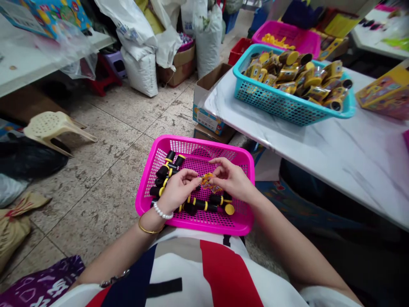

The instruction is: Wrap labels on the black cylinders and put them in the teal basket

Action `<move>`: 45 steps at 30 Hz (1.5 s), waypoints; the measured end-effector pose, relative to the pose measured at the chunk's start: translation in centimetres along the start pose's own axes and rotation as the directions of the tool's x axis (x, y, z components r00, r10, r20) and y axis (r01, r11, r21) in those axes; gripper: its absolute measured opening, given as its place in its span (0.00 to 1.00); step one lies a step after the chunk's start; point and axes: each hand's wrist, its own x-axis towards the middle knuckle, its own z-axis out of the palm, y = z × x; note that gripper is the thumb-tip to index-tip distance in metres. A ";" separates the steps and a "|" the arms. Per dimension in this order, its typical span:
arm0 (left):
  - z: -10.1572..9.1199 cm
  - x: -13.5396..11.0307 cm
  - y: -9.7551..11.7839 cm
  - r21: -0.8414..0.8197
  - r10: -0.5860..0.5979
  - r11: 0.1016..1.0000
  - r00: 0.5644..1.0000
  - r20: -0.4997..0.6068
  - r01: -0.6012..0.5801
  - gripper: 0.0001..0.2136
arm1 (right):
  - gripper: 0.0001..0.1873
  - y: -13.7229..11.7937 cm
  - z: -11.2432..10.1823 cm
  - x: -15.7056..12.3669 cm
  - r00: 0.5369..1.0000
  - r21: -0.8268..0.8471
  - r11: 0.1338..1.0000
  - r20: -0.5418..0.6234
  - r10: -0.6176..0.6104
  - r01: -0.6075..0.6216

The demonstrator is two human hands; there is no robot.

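A pink plastic basket [243,162] rests on my lap. It holds several small black tubes with yellow bands [168,168]. Above the basket's middle, my left hand [177,189] and my right hand [231,179] meet, both pinching a small orange and yellow printed wrapper [209,181] between their fingertips. A pearl bracelet and a gold bangle sit on my left wrist.
A white marble-look table [319,140] stands to my right with a teal basket [271,100] full of wrapped yellow tubes, and another pink basket [287,34] behind it. Cardboard boxes, white sacks and a cream stool [54,128] stand on the tiled floor.
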 end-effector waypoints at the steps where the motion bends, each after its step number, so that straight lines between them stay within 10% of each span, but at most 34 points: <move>1: 0.1 0.0 0.0 0.007 0.008 1.000 1.000 0.014 -0.008 0.12 | 0.24 -0.3 0.5 -0.2 1.000 0.092 0.996 -0.010 0.013 -0.012; 7: 0.6 -0.2 -0.5 0.085 -0.012 0.996 1.000 0.027 0.010 0.14 | 0.14 0.0 1.7 -1.3 0.992 0.315 0.941 0.008 0.123 -0.119; 16: -0.2 -0.1 -0.1 0.242 0.046 0.970 0.994 -0.102 -0.020 0.14 | 0.12 0.6 -0.6 -0.9 0.985 -0.424 0.905 -0.166 -0.052 -0.024; 22: 0.7 -0.7 0.4 0.117 -0.021 0.993 1.000 -0.008 0.021 0.13 | 0.12 -0.1 1.8 -0.5 0.998 -0.018 0.998 -0.037 0.059 -0.060; 28: 0.7 -2.0 1.1 -0.039 0.102 0.993 0.980 -0.168 -0.110 0.12 | 0.18 -0.3 3.2 -1.1 0.946 0.128 0.990 -0.307 0.103 -0.066; 39: 1.0 -2.8 1.2 0.096 0.194 0.979 0.969 -0.150 -0.181 0.12 | 0.15 -1.3 4.4 -2.0 0.925 -0.030 0.999 -0.380 -0.032 0.022; 45: 0.4 -2.5 1.6 -0.082 0.139 0.981 0.929 -0.342 -0.177 0.10 | 0.14 -1.6 4.3 -2.1 0.870 -0.104 0.994 -0.488 -0.066 0.016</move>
